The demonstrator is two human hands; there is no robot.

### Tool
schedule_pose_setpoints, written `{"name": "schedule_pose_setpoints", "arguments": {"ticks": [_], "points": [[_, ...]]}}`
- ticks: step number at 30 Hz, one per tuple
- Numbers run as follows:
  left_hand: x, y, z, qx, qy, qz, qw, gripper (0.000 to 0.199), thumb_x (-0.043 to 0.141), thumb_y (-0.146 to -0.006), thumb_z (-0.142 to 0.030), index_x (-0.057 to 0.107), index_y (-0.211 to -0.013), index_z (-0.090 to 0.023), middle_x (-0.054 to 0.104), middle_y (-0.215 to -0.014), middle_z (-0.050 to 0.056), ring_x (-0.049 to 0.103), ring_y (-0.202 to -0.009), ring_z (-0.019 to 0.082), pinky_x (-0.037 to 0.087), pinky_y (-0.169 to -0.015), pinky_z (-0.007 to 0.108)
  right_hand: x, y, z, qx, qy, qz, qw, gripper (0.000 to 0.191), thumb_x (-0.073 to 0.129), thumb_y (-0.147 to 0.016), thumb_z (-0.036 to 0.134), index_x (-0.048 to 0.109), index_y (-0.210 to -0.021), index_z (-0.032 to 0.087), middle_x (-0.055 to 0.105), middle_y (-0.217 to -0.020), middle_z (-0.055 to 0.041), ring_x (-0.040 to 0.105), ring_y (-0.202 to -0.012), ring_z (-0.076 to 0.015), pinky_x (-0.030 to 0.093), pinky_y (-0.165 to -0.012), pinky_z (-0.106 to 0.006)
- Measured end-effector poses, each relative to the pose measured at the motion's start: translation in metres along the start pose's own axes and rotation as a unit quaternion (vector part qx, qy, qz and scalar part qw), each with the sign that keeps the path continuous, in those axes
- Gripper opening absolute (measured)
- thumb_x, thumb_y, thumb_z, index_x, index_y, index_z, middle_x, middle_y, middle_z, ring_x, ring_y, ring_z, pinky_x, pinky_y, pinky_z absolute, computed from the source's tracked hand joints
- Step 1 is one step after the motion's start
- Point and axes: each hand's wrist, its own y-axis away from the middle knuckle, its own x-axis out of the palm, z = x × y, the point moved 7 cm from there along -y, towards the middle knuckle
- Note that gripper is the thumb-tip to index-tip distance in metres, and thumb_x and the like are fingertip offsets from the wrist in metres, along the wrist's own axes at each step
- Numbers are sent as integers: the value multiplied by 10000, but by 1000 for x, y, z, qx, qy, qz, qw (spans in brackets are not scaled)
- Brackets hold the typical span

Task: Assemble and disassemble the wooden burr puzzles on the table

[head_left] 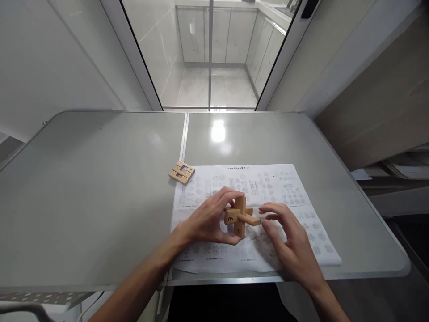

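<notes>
Grey bench [100, 201], printed sheet [268, 179], wooden puzzle [240, 217]

My left fingers [230, 195] clamped on wooden puzzle, above sheet. My right fingers [277, 208] apart, just beside it. Slotted wooden pieces [180, 176] at sheet's far-left corner.

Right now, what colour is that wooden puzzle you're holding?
The wooden puzzle is light, honey-toned wood with dark markings, seen in the head view.

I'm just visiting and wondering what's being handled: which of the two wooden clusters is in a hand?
The cross-shaped cluster, held in the left hand. The flat, slotted cluster lies at the paper's far left corner.
</notes>
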Motion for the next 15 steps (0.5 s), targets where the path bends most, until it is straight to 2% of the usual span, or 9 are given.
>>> {"name": "schedule_pose_setpoints", "arguments": {"ticks": [5,9,15], "points": [[1,0,1,-23,12,6,1000,880,888,-727,-317,440,-1482,-260,583,-1270,116,633,-1016,238,628,-806,380,9,5,13,-65,61,64,994,203,576,-1104,322,640,-1295,295,719,-1173,-97,683,-945,-252,578,-840,-391],[3,1,3,-37,9,26,999,888,933,-705,-395,483,-1452,-227,613,-1180,98,620,-906,212,603,-780,369,18,3,8,-64,94,74,991,193,516,-1126,300,657,-1256,279,758,-1109,-92,701,-886,-245,576,-768,-371],[7,-1,7,-58,-3,56,997,867,960,-665,-511,551,-1361,-196,653,-1130,94,634,-901,227,577,-801,385,20,2,-4,-46,98,69,992,209,532,-1113,323,720,-1185,269,813,-1091,-76,752,-888,-255,568,-794,-368]]}}
